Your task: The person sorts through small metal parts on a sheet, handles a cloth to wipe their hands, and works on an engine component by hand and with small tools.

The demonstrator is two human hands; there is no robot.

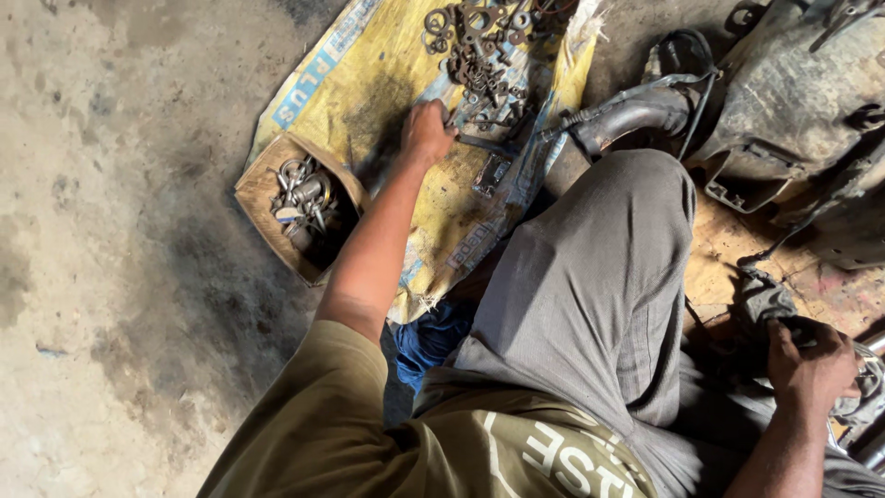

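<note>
Here, from the head view, I see my left hand reaching into the pile of bolts and washers on the yellow sack, fingers curled; whether they hold one I cannot tell. My right hand grips a dirty rag. The cardboard box holds few parts; sorting seems unfinished.

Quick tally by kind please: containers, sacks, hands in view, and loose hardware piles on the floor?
Cardboard box of metal parts: 1
Yellow woven sack: 1
Heap of loose nuts and washers: 1
Hands: 2, left hand at the heap, right hand on a grey rag
Total: 5
</note>
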